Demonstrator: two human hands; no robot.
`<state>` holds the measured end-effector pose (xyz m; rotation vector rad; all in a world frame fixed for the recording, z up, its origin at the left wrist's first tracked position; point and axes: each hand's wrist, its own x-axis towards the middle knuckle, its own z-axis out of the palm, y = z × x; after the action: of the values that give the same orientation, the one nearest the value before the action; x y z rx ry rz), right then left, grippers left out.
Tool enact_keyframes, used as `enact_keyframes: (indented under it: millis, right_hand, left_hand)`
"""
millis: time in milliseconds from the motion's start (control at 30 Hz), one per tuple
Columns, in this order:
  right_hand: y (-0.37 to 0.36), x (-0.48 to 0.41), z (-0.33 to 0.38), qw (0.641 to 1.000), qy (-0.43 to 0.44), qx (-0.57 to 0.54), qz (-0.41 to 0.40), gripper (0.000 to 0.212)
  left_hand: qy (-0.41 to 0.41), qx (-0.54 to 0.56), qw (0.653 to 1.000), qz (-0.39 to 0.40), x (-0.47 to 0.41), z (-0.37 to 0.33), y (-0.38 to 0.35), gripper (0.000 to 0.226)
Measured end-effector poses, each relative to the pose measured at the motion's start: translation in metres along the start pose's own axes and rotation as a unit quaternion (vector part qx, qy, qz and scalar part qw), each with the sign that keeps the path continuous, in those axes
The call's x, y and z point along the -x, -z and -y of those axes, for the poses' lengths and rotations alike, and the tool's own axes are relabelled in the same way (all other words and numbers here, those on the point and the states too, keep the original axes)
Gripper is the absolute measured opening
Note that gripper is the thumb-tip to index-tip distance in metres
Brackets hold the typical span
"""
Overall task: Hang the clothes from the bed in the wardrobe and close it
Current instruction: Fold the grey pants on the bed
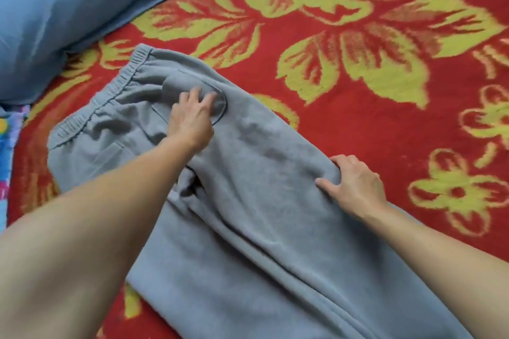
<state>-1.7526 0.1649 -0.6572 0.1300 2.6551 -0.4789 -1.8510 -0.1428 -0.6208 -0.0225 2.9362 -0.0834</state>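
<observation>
left hand (192, 115) spread flat on the grey sweatpants (248, 228) pocket, right hand (355, 187) pinching the outer edge; pants flat under both hands on the bed. smooth wrinkles outward before lifting.

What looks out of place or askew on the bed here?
Nothing is spilled or damaged. The grey sweatpants lie folded on the red floral blanket, slightly rumpled near the crotch; the left hand presses the back pocket, the right hand grips the edge.
</observation>
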Motion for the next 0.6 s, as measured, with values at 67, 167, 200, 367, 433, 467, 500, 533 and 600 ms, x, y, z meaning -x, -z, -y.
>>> enact_keyframes:
  millis: [67, 167, 200, 367, 433, 467, 500, 533, 600]
  right_hand:
    - [-0.014, 0.000, 0.002, 0.999, -0.017, 0.001, -0.047, 0.044]
    - [-0.021, 0.002, 0.005, 0.996, -0.029, 0.027, -0.075, 0.040]
    - [-0.020, 0.003, 0.005, 0.996, -0.042, 0.041, -0.070, 0.040]
    - [0.008, 0.023, 0.012, 0.996, -0.038, -0.006, -0.082, 0.032]
    - [0.027, 0.045, 0.023, 0.992, 0.028, -0.049, -0.111, 0.022]
    - [0.036, 0.059, 0.030, 0.989, 0.059, -0.061, -0.118, 0.020]
    - [0.043, 0.076, 0.040, 0.986, 0.089, -0.067, -0.122, 0.019]
    - [0.048, 0.094, 0.051, 0.982, 0.122, -0.068, -0.126, 0.016]
    - [0.045, 0.131, 0.072, 0.972, 0.195, -0.066, -0.115, 0.014]
  left_hand:
    - [-0.071, -0.068, 0.995, -0.003, -0.039, 0.003, -0.004, 0.066]
    - [-0.143, -0.139, 0.980, 0.027, -0.072, 0.000, -0.012, 0.064]
    - [-0.150, -0.145, 0.978, 0.030, -0.076, -0.001, -0.014, 0.062]
    - [-0.163, -0.056, 0.985, -0.028, -0.063, 0.016, 0.008, 0.013]
    - [-0.151, -0.024, 0.987, -0.049, -0.043, 0.042, 0.025, 0.012]
    - [-0.148, -0.010, 0.987, -0.060, -0.031, 0.057, 0.033, 0.014]
    - [-0.149, 0.002, 0.986, -0.070, -0.016, 0.072, 0.041, 0.017]
    - [-0.152, 0.011, 0.985, -0.078, 0.001, 0.087, 0.047, 0.018]
    - [-0.147, 0.011, 0.984, -0.099, 0.038, 0.115, 0.058, 0.018]
